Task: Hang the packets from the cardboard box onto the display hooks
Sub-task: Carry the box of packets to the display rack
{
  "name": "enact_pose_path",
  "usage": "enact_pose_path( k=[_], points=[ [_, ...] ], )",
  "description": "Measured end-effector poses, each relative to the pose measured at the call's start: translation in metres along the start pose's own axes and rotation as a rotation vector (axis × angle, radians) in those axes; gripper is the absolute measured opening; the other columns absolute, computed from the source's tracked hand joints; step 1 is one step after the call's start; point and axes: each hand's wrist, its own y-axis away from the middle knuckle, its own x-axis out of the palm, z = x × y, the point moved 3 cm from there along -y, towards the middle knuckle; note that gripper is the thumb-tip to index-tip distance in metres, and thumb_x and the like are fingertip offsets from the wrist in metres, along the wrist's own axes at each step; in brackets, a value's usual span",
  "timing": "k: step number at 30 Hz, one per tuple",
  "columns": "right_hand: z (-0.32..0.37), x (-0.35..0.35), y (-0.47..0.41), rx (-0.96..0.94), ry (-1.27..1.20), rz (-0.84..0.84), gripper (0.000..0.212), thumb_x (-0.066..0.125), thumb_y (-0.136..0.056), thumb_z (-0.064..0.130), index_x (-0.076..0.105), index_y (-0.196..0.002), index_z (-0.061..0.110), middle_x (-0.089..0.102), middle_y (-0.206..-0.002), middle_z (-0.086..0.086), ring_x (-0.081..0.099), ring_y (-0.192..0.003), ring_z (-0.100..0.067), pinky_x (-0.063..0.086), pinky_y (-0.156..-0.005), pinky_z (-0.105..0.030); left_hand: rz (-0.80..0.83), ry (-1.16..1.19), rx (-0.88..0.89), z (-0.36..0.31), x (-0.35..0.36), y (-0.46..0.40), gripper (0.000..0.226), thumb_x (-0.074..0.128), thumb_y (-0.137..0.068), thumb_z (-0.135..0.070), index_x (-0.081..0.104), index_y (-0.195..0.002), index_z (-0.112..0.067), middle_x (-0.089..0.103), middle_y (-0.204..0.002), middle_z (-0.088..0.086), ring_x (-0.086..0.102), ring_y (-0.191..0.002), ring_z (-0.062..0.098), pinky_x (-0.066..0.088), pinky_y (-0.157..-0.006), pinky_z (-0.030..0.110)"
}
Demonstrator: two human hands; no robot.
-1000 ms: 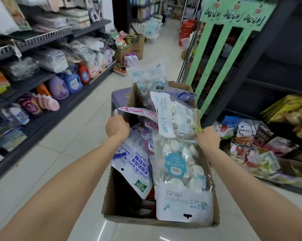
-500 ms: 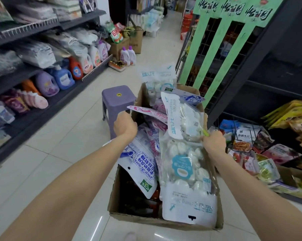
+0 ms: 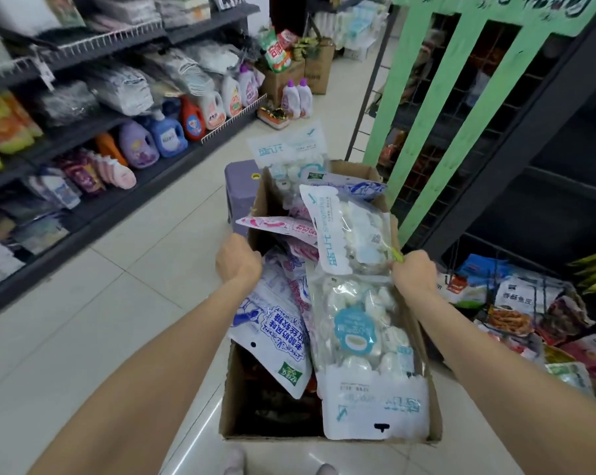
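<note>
Carried farther up the aisle, the cardboard box (image 3: 276, 416) remains full of packets (image 3: 355, 323); none hung. Left hand (image 3: 237, 258) and right hand (image 3: 413, 272) grip its side walls, fingers curled.

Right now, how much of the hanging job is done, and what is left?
Done: no packet from the cardboard box can be seen hung on a hook. In hand: the left hand and right hand grip the box's sides, carrying it along the aisle. Left: everything. The box is full, with a white packet and a blue-printed packet on top. The green rack stands ahead on the right.
</note>
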Motion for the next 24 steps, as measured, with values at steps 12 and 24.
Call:
enact_pose_path(
  k=[12,24],
  points=[
    [-0.002,-0.014,-0.008,-0.204,0.011,0.212,0.026,0.047,-0.097,0.019,0.055,-0.110,-0.002,0.059,-0.113,-0.021,0.057,-0.096,-0.034,0.040,-0.069,-0.031,0.112,-0.107,-0.021,-0.008,0.006,0.032,0.028,0.055,-0.089,-0.008,0.058,-0.112,0.006,0.059,-0.117,0.026,0.055,-0.111,0.040,0.044,-0.087,0.040],
    [0.016,-0.005,0.117,-0.631,0.190,0.302,0.075,0.055,-0.088,0.051,0.023,-0.147,0.018,0.012,-0.152,-0.013,0.021,-0.139,-0.033,0.026,-0.111,-0.045,0.481,0.089,-0.070,0.035,0.004,0.057,0.018,0.043,-0.099,-0.017,0.052,-0.090,-0.004,0.052,-0.102,0.014,0.049,-0.090,0.024,0.040,-0.077,0.030]
  ],
)
